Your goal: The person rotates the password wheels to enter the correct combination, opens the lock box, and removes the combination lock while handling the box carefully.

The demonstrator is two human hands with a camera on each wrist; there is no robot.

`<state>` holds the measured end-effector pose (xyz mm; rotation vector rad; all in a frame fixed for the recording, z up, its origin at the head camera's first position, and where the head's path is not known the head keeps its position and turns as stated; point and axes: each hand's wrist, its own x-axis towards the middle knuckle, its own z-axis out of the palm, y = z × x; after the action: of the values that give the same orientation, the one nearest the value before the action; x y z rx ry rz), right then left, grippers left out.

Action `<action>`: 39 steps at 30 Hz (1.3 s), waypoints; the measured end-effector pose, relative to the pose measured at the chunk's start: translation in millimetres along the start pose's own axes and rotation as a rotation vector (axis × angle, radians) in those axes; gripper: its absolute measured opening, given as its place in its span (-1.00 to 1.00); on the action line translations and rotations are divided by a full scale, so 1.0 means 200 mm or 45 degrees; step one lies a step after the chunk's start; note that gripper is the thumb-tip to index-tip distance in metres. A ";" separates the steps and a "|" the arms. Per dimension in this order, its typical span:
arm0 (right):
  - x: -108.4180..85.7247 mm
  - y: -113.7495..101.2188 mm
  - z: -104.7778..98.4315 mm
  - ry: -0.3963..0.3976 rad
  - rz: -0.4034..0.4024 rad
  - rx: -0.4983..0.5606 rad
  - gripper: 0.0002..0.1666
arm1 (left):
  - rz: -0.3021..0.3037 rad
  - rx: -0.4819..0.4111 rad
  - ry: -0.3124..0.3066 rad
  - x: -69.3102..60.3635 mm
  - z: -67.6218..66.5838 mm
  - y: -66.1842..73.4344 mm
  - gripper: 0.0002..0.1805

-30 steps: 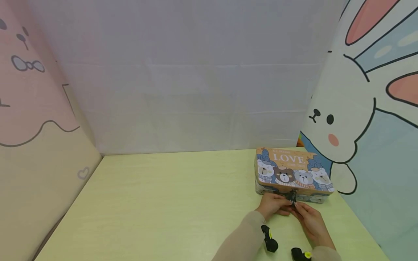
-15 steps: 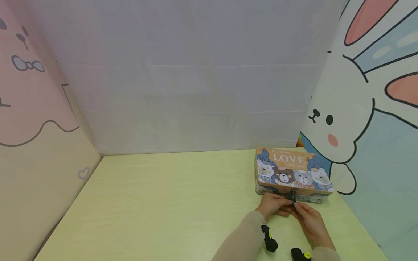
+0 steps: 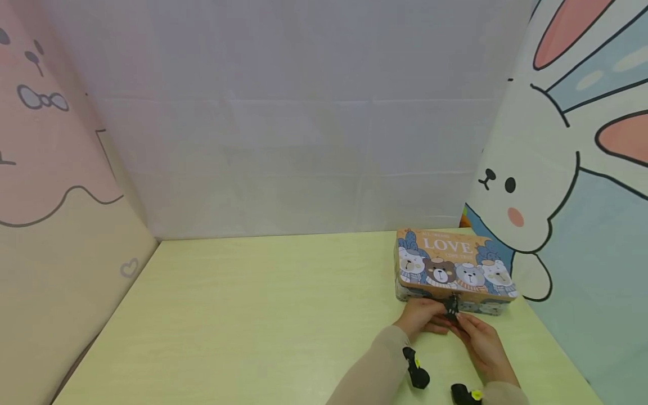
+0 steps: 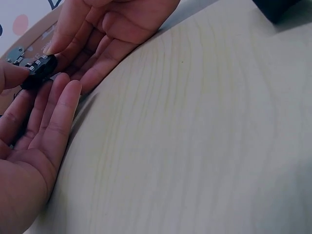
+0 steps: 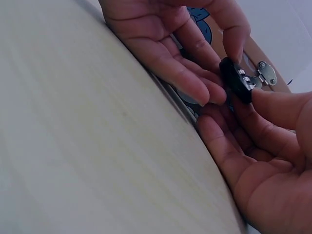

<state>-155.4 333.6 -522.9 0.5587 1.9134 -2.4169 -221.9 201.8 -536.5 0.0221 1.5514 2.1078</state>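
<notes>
The black padlock (image 5: 234, 80) is sitting at the near side of the tin box (image 3: 458, 261), on the right part of the table (image 3: 253, 315), close to the metal clasp (image 5: 267, 73). It seems to be hanging there, though its shackle is not showing clearly. The box is facing the person with its clasp side, presumably for easy reach. The left hand (image 3: 422, 316) is pinching the padlock from the left and the right hand (image 3: 478, 339) from the right, probably because something so small and loose is needing support on both sides while its dials (image 5: 246, 79) are being worked. The dial face is pointing upward, likely for reading. The long edge visible from the wrists is running roughly left to right; whether that is the body's true long axis, I cannot tell.
</notes>
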 end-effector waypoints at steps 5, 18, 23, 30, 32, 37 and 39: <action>0.00 0.00 0.00 -0.004 -0.002 -0.041 -0.65 | 0.000 -0.020 -0.023 -0.01 -0.01 0.01 -0.90; 0.00 -0.01 0.01 0.001 0.010 -0.071 -0.58 | 0.025 -0.025 0.022 -0.01 0.00 0.01 -0.83; 0.00 -0.01 0.00 0.000 0.019 -0.073 -0.57 | 0.031 -0.006 0.047 -0.02 0.01 0.01 -0.88; 0.00 0.00 0.00 0.004 0.004 -0.030 -0.67 | 0.044 0.036 0.057 -0.04 0.02 0.01 -0.95; 0.00 0.00 0.00 -0.001 -0.006 -0.020 -0.68 | 0.047 0.047 0.056 -0.04 0.02 0.01 -0.94; 0.01 0.00 0.00 -0.002 -0.020 -0.019 -0.68 | 0.050 0.058 0.061 -0.04 0.02 0.01 -0.95; 0.01 0.00 0.00 0.004 -0.016 -0.031 -0.68 | 0.050 0.058 0.062 -0.04 0.02 0.01 -0.95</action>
<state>-156.5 334.1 -524.4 0.5511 1.9507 -2.3982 -215.8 201.3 -531.0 0.0179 1.6398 2.1178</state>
